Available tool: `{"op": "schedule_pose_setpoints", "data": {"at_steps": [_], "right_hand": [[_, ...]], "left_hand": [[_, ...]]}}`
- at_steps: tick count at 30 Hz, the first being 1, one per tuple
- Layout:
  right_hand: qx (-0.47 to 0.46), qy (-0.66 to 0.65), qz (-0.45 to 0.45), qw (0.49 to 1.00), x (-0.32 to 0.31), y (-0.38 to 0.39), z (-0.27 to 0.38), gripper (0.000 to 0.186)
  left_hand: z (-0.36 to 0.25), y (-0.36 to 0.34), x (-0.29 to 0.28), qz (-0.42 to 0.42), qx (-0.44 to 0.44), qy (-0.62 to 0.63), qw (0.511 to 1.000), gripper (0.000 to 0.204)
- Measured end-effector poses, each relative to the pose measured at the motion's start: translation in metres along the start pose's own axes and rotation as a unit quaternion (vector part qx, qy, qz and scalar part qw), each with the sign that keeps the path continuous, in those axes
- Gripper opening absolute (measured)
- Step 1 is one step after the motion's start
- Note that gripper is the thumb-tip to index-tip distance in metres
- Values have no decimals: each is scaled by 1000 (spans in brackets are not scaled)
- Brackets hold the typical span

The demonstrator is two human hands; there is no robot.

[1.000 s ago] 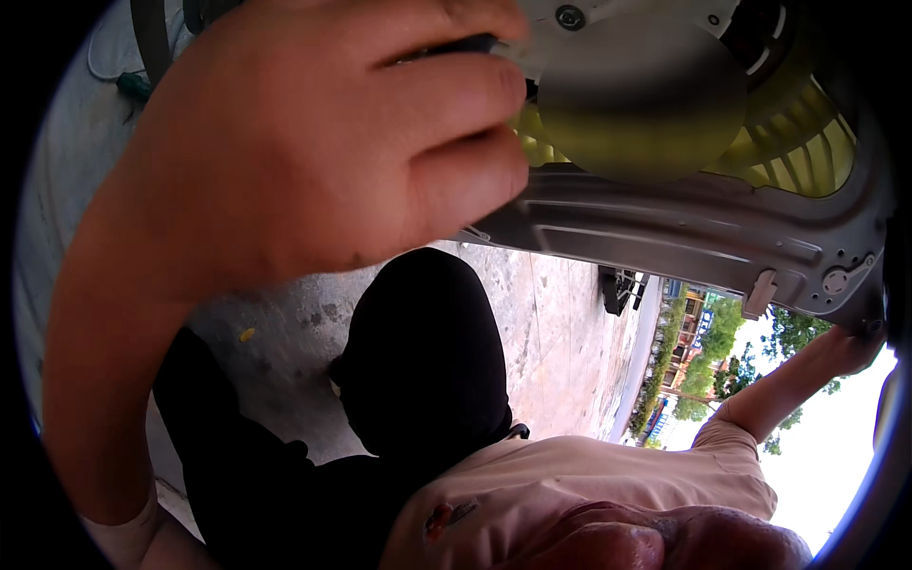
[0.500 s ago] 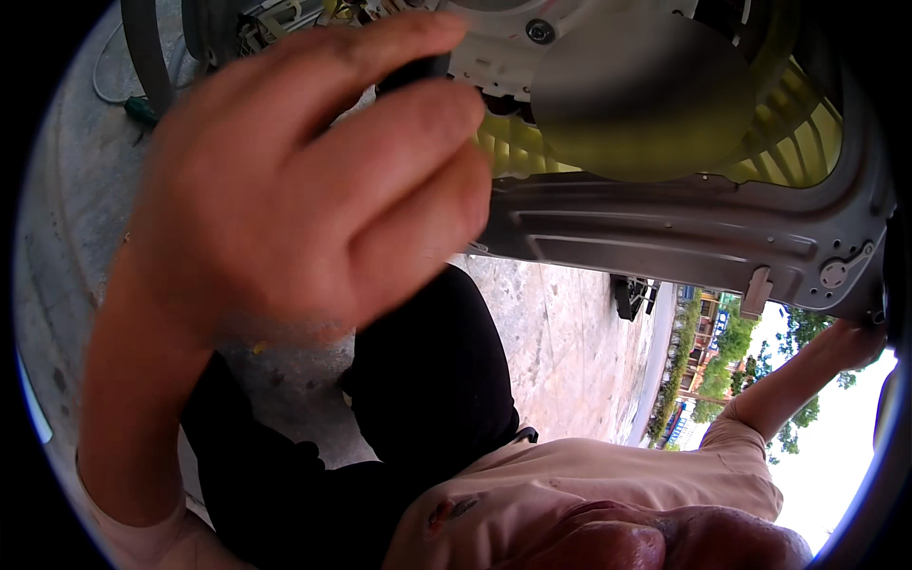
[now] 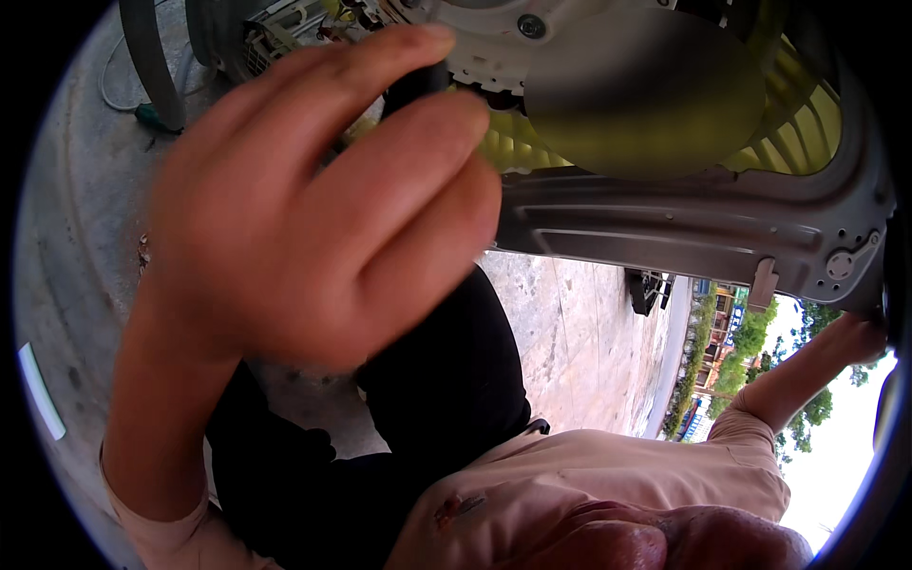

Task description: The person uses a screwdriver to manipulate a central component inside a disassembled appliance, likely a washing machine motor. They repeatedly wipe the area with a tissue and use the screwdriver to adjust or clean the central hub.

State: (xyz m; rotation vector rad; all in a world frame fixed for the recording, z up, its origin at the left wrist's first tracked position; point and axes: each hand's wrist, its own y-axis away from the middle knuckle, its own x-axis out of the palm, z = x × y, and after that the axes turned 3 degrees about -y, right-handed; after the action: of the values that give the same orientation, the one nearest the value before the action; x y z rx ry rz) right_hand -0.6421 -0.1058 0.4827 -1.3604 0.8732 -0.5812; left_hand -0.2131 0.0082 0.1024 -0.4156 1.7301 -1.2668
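My left hand (image 3: 323, 209) is large and close at the left, its fingers curled with the back of the hand showing. Between its upper finger and the one below is a dark, handle-like thing (image 3: 415, 84); its kind is hidden by the fingers. Behind the fingertips is an opened machine with a white round plate (image 3: 475, 43), a bolt (image 3: 531, 26) and a yellowish ribbed tub (image 3: 803, 114). A grey metal cabinet panel (image 3: 655, 214) runs below the tub. At the far right my right hand (image 3: 860, 339) is against the panel's corner, its fingers mostly hidden.
An oval blur covers part of the tub. Grey concrete floor (image 3: 71, 256) spreads at left, with a cable (image 3: 103, 81) and a green object (image 3: 150, 116). A dark frame-like object (image 3: 647, 290) is farther back. My black-trousered knee (image 3: 446, 361) is below the panel.
My left hand has shifted slightly right and down, still curled around the dark thing. The view has shifted a little; my right hand stays at the panel's corner.
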Motion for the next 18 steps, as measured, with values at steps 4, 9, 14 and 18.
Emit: {"op": "schedule_pose_setpoints", "data": {"at_steps": [4, 9, 14, 18], "right_hand": [[1, -6, 0, 1000, 2, 0, -1, 34], [-2, 2, -4, 1000, 2, -2, 1, 34], [1, -3, -7, 1000, 7, 0, 3, 35], [3, 4, -8, 1000, 5, -1, 4, 35]], "left_hand": [[9, 3, 10, -14, 18, -32, 999, 8], [1, -1, -4, -6, -7, -11, 1000, 8], [7, -5, 3, -23, -9, -17, 1000, 7], [1, -1, -9, -70, -37, 46, 996, 9]]}}
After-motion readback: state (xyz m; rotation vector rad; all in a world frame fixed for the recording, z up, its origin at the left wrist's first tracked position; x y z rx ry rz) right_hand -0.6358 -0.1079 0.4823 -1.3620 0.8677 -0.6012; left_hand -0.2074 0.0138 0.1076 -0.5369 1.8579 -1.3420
